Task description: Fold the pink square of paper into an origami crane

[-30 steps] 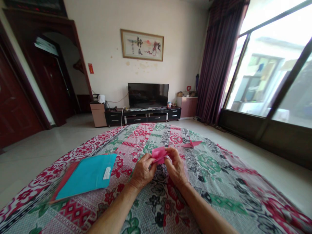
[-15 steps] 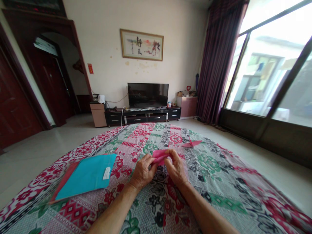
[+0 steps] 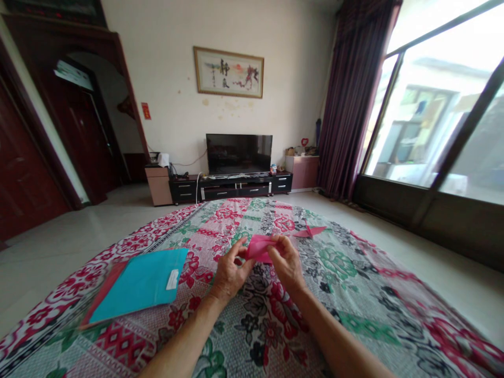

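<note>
A folded piece of pink paper (image 3: 260, 248) is held up between my two hands, just above the patterned tablecloth (image 3: 252, 310). My left hand (image 3: 232, 270) pinches its left edge between thumb and fingers. On the other side, my right hand (image 3: 285, 257) has its fingertips closed on the paper's right part, covering some of it. Beyond my right hand lies a folded pink paper shape (image 3: 310, 231) with pointed ends and an upright tip, like an origami bird.
To the left, a clear packet of blue paper sheets (image 3: 142, 283) with a white label lies on the cloth, red showing along its edge. Past the table's far edge stand a low black cabinet (image 3: 236, 188) and a television (image 3: 239, 154).
The pink paper has turned so that more of its flat face shows. My left fingers have spread along its left edge, and my right fingers have shifted over its right part.
</note>
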`<state>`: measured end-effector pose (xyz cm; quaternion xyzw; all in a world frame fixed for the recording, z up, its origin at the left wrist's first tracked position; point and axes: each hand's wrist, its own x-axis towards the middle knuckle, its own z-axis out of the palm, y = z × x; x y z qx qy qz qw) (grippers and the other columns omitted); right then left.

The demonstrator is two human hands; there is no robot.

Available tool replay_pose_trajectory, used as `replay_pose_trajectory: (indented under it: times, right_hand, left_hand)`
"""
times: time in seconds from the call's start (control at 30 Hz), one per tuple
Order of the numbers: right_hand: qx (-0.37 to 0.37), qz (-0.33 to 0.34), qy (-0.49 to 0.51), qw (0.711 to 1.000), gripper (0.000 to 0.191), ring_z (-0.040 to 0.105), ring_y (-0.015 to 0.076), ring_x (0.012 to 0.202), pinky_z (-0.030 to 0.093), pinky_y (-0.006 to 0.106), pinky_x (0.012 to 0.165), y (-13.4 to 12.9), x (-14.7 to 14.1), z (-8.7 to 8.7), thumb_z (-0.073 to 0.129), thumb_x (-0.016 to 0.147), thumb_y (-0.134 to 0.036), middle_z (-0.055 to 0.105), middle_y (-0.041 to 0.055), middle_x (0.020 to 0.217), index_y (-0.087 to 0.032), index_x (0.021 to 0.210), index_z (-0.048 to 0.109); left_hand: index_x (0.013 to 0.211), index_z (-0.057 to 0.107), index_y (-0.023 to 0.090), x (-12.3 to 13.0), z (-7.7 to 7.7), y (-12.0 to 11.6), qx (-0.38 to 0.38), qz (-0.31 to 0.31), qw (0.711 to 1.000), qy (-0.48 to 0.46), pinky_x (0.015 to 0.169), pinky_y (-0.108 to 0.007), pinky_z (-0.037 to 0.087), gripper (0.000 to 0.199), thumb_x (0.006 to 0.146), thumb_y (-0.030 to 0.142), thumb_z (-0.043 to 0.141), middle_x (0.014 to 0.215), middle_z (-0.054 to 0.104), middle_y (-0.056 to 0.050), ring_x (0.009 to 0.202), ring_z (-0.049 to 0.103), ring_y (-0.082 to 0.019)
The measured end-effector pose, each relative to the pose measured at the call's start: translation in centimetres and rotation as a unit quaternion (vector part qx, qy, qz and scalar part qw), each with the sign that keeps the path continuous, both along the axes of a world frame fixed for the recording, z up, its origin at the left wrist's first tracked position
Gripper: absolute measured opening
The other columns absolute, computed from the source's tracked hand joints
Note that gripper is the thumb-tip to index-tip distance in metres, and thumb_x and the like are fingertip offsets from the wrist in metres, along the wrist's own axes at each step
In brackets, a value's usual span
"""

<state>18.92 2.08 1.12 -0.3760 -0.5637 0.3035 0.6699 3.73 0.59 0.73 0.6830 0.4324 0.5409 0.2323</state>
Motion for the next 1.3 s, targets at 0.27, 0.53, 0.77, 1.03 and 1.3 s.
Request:
replay_pose_trajectory:
  times: [0.27,0.53,0.77,1.03,1.3]
  right_hand:
    - [-0.052,0.057,0.102,0.992,0.019,0.048,0.0103,0.058,0.04,0.023,0.056,0.1,0.2,1.6,0.059,0.067,-0.025,0.053,-0.0045,0.068,-0.02,0.084,0.052]
    - [-0.07,0.102,0.092,0.988,0.028,0.052,0.0112,0.062,0.043,0.022,0.054,-0.4,0.7,2.1,0.057,0.07,-0.024,0.059,-0.0015,0.079,-0.021,0.097,0.052]
    - [-0.077,0.109,0.092,0.987,0.031,0.056,0.0124,0.065,0.045,0.023,0.057,0.1,0.6,1.7,0.061,0.067,-0.025,0.06,-0.0004,0.083,-0.021,0.096,0.05]
    - [-0.014,0.036,-0.025,0.999,0.047,0.053,0.0199,0.101,0.045,0.033,0.078,-0.3,0.8,1.6,0.051,0.063,-0.014,0.053,0.0053,0.118,-0.025,0.109,0.049]
    - [0.052,0.001,-0.174,0.983,0.022,0.047,0.0235,0.114,0.034,0.041,0.097,-1.1,1.1,2.5,0.049,0.069,-0.015,0.053,0.0074,0.121,-0.021,0.087,0.061]
  left_hand:
    - [0.112,0.058,0.016,0.5,0.4,-0.1,-0.08,-0.05,0.992,-0.087,0.067,-0.023,0.049,0.042,0.073,0.029,0.06,0.085,0.068,-0.004,0.072,0.062,-0.013]
    - [0.108,0.061,0.014,0.6,0.7,0.4,-0.103,-0.047,0.978,-0.172,0.056,-0.02,0.047,0.04,0.072,0.032,0.061,0.076,0.065,-0.002,0.059,0.055,-0.009]
    - [0.089,0.067,0.015,0.3,0.9,0.1,-0.06,-0.006,0.994,-0.09,0.06,-0.022,0.047,0.023,0.074,0.031,0.059,0.076,0.068,-0.003,0.064,0.059,-0.012]
    - [0.084,0.066,0.016,0.1,0.6,0.1,0.119,0.011,0.99,0.071,0.071,-0.024,0.048,0.014,0.081,0.021,0.053,0.08,0.066,-0.005,0.076,0.061,-0.014]
    - [0.086,0.063,0.015,0.1,0.9,-0.1,0.184,-0.002,0.973,0.141,0.071,-0.024,0.048,0.014,0.085,0.02,0.051,0.081,0.065,-0.006,0.076,0.061,-0.014]
